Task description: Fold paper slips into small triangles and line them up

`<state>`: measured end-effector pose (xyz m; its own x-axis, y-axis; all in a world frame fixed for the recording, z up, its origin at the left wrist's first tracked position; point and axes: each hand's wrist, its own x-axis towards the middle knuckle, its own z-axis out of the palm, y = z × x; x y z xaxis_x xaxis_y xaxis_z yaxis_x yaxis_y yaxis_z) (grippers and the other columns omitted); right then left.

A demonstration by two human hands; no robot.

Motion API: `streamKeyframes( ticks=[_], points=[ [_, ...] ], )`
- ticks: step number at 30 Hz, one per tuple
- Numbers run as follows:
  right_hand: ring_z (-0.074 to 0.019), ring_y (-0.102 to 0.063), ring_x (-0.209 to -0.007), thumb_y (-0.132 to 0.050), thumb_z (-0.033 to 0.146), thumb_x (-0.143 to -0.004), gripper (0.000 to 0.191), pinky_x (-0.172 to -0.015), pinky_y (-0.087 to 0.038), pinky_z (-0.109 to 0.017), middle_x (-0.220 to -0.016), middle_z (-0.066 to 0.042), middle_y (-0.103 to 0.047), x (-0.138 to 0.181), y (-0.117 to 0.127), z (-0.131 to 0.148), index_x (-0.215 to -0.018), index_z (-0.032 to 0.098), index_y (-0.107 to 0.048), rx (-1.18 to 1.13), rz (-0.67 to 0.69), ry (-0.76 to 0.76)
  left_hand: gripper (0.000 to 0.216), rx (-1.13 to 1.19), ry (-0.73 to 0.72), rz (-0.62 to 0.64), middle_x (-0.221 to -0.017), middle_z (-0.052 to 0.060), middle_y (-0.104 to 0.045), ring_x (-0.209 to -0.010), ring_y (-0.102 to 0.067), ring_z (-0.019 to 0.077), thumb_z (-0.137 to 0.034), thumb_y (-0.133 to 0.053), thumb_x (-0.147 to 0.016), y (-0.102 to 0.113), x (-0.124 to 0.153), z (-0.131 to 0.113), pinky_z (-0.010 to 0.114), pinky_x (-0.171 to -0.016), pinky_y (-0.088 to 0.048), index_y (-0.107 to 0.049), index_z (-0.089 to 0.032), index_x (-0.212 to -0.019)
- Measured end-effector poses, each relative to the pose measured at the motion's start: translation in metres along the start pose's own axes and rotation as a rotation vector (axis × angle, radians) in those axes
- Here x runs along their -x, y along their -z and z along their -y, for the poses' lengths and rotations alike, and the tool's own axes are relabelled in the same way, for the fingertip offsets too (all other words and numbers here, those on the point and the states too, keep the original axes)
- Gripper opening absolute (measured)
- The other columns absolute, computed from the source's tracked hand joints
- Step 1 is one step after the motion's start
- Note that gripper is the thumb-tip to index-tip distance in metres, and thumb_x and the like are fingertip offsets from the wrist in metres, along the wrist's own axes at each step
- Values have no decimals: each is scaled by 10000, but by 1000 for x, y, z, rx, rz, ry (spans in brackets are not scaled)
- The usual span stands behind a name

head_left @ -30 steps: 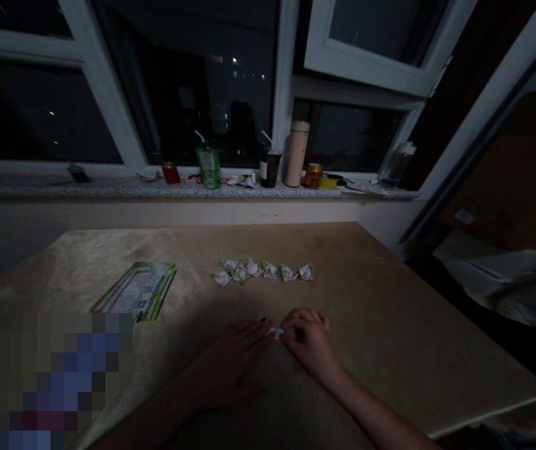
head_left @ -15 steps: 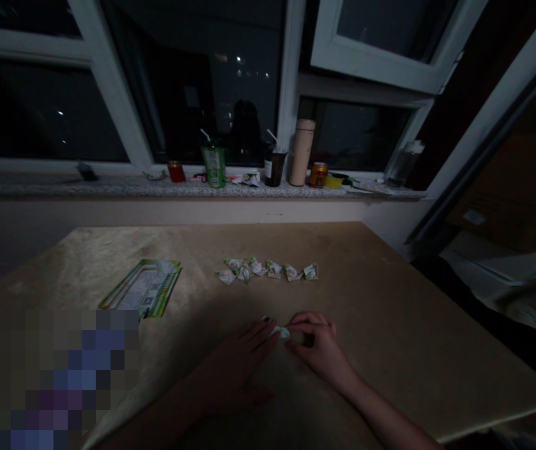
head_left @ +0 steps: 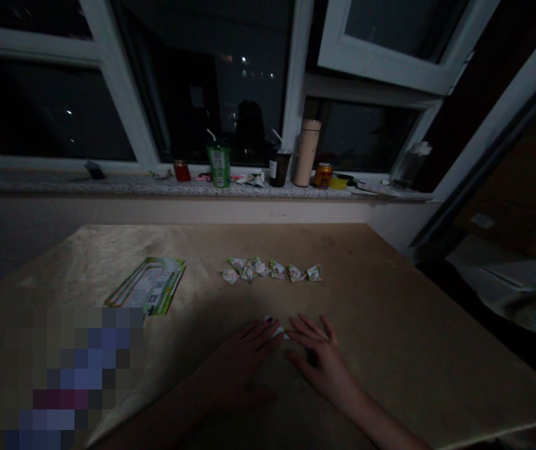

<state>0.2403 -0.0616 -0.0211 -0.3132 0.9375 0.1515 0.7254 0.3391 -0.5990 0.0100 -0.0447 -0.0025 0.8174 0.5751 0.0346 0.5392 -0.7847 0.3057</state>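
Resting flat in the lower middle, my left hand [head_left: 238,357] partly covers the paper [head_left: 278,332], fingers straight; my right hand [head_left: 323,355] is loosely spread just right of it, contact unclear. Folded pieces [head_left: 277,270] form a row near the centre, beyond my hands; leaflets [head_left: 146,289] lie centre left, above a pixelated patch [head_left: 85,369] hiding the lower left. Cups [head_left: 220,165] and a flask [head_left: 307,153] stand on the sill [head_left: 155,185], upper middle.

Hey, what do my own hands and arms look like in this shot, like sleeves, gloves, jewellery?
Your left hand and right hand are ungloved. The right forearm looks bare, with no sleeve or watch visible. The left forearm also seems bare, but it's in shadow. It's too dim to rule out small jewellery.
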Motion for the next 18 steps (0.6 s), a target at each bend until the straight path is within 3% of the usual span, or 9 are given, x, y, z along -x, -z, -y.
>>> streamKeyframes(
  ticks=[3,7,14,18],
  points=[
    [-266,-342,-1349,-556,339,-874,429,-1108,-17,-623,-1354,-42,-518,6,1,2,-1297,275,-525,24,54,61,846,12,-7,-9,-1537,95,-207,-1389,-222,293,-519,-604,-817,0,0,-1,458,-1127,-199,-188,-216,-1488],
    [-268,-324,-1358,-533,306,-880,496,-1110,-11,-639,-1374,-69,-493,10,3,4,-1362,227,-449,54,95,122,842,32,-16,-32,-1536,95,-210,-1385,-230,299,-538,-590,-825,0,0,-1,464,-1126,-205,-183,-218,-1489],
    [-261,-367,-1337,-524,241,-858,559,-1115,-65,-643,-1395,-83,-472,14,5,5,-1398,213,-383,115,126,201,853,12,6,-5,-1536,111,-203,-1391,-212,294,-540,-600,-814,-1,0,-1,440,-1128,-215,-213,-177,-1482],
    [-247,-374,-1334,-500,216,-867,605,-1129,-185,-582,-1411,-114,-451,17,9,8,-1436,164,-298,200,129,270,846,5,0,-12,-1538,109,-196,-1392,-213,287,-566,-565,-830,-1,0,-1,443,-1126,-221,-193,-184,-1487]
  ],
)
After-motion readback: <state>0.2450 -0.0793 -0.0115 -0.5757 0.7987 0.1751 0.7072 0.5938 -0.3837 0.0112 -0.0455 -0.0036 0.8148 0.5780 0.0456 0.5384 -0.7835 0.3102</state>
